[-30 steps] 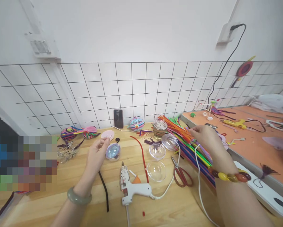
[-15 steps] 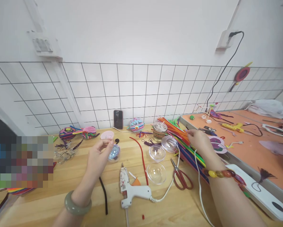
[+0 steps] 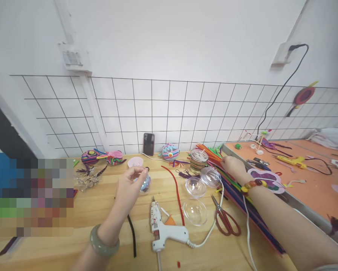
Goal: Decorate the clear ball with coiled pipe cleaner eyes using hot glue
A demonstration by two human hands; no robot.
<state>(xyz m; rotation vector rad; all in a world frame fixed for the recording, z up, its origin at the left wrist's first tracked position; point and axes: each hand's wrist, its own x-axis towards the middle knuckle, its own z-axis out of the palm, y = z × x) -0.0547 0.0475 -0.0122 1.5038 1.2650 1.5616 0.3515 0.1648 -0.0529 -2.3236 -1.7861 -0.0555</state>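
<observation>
My left hand (image 3: 131, 184), with a green bangle at the wrist, hovers over the table with thumb and fingers pinched together. Whatever is between them, if anything, cannot be made out. Behind its fingertips lies a shiny bluish clear dome (image 3: 145, 183), partly covered by the hand. My right hand (image 3: 233, 167), wearing a beaded bracelet, reaches into the far end of a bundle of colourful pipe cleaners (image 3: 242, 201). Its fingers are closed at the orange pipe cleaners (image 3: 207, 151); the fingertips are partly hidden.
A white glue gun (image 3: 169, 231) lies in front, beside a red pipe cleaner (image 3: 176, 188) and a black strip (image 3: 133, 235). Clear plastic domes (image 3: 195, 212), red-handled scissors (image 3: 227, 220) and a lidded cup (image 3: 199, 161) stand rightward. A white cable (image 3: 246, 229) crosses the table. A phone (image 3: 149, 144) leans on the wall.
The view has turned slightly left, so things appear farther right. My right hand has moved left and farther in over the orange pipe cleaners. My left hand keeps its pinch near the bluish dome.
</observation>
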